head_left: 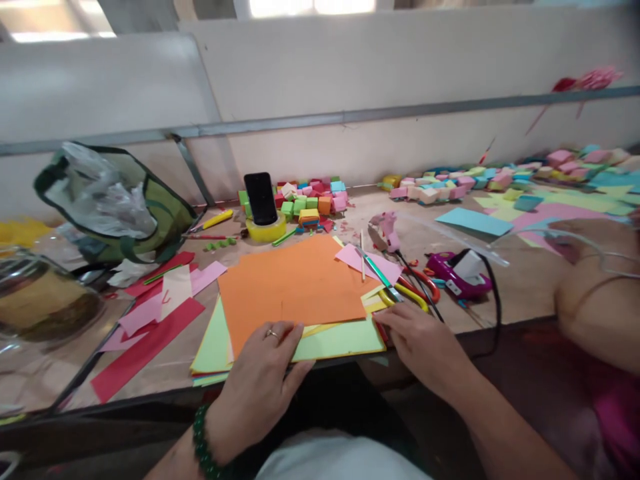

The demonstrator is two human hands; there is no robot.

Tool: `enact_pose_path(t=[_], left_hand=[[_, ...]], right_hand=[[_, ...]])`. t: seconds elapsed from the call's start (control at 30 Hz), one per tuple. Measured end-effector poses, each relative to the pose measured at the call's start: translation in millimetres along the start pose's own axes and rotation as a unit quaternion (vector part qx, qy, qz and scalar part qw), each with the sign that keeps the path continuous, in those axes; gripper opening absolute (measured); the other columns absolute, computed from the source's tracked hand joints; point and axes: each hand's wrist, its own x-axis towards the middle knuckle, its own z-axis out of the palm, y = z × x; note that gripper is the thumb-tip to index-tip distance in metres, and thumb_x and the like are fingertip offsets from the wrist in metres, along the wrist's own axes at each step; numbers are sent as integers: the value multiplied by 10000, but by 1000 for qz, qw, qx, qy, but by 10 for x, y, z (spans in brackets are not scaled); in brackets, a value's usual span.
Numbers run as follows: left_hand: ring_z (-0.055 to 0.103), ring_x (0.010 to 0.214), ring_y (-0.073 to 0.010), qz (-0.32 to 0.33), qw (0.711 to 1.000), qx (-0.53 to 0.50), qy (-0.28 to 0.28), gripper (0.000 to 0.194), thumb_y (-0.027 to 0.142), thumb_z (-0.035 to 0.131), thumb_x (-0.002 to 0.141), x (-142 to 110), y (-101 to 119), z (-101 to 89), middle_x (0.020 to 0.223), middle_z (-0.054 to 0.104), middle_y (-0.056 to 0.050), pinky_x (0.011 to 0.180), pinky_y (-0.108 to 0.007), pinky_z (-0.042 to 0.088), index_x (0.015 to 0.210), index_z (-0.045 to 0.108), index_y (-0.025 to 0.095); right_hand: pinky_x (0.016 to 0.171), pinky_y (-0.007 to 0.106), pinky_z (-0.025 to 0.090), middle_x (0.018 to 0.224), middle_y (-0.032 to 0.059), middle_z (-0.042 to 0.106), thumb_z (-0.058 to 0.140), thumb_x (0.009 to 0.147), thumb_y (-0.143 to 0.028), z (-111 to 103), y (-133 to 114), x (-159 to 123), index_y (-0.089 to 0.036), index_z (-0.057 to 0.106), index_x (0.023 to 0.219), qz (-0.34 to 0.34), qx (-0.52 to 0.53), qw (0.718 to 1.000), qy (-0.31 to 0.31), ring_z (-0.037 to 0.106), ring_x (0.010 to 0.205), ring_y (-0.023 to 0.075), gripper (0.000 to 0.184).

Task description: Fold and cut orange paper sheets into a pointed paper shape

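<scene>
A stack of coloured paper lies at the table's front edge, with an orange sheet (pixel 295 283) on top and light green sheets (pixel 345 339) under it. My left hand (pixel 265 377), wearing a ring and a green bead bracelet, rests flat on the stack's near edge with its fingers spread. My right hand (pixel 417 340) reaches to the stack's right corner; its fingertips touch the paper edge beside the yellow-handled scissors (pixel 403 293). Neither hand grips anything that I can make out.
A phone (pixel 261 198) stands in a yellow tape roll (pixel 267 231). Several coloured paper cubes (pixel 313 197) sit behind it and along the back right. A purple glue gun (pixel 457 273), red scissors (pixel 425 280), red and pink strips (pixel 150 330), a green bag (pixel 125 200) and another person's arm (pixel 595 293) surround the stack.
</scene>
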Motion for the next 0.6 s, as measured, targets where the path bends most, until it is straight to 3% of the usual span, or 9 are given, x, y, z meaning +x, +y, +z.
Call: enact_pose_path(t=[0.13,0.23,0.3,0.4,0.6], left_hand=[[582,978,-268,-11,999,48,-9,472,405,340,963,230,37,-162,1197,582,-151,836,-417,474,1337,456,141],[519,1112,-300,13,995,97,4,482,455,403,936,500,49,-241,1230,564,-165,901,-418,438,1275,511,130],[506,1128,-318,9,993,117,-9,560,476,474,899,654,40,-237,1228,562,-186,917,-425,420,1320,462,106],[543,1052,-320,-7,994,95,-45,627,476,565,834,784,-1,-187,1131,600,-176,878,-417,427,1326,448,106],[555,839,-243,-34,997,-47,-53,343,439,616,753,785,-154,-142,914,605,-79,731,-335,418,948,590,159]], right_hand=[[720,326,456,981,115,676,468,893,-252,-74,143,197,-156,638,1042,127,-94,986,45,613,933,256,246],[600,306,413,871,113,690,517,871,-414,-102,203,393,-184,657,913,221,-126,966,-40,641,807,259,272],[562,290,379,790,93,698,526,857,-433,-105,231,475,-205,663,836,243,-108,960,-83,644,733,241,266],[542,280,356,779,74,705,533,841,-392,-105,252,507,-216,658,773,243,-83,962,-90,641,700,216,226],[552,296,375,731,75,688,512,834,-342,-235,253,291,-199,631,833,272,-72,958,-50,637,661,229,186]])
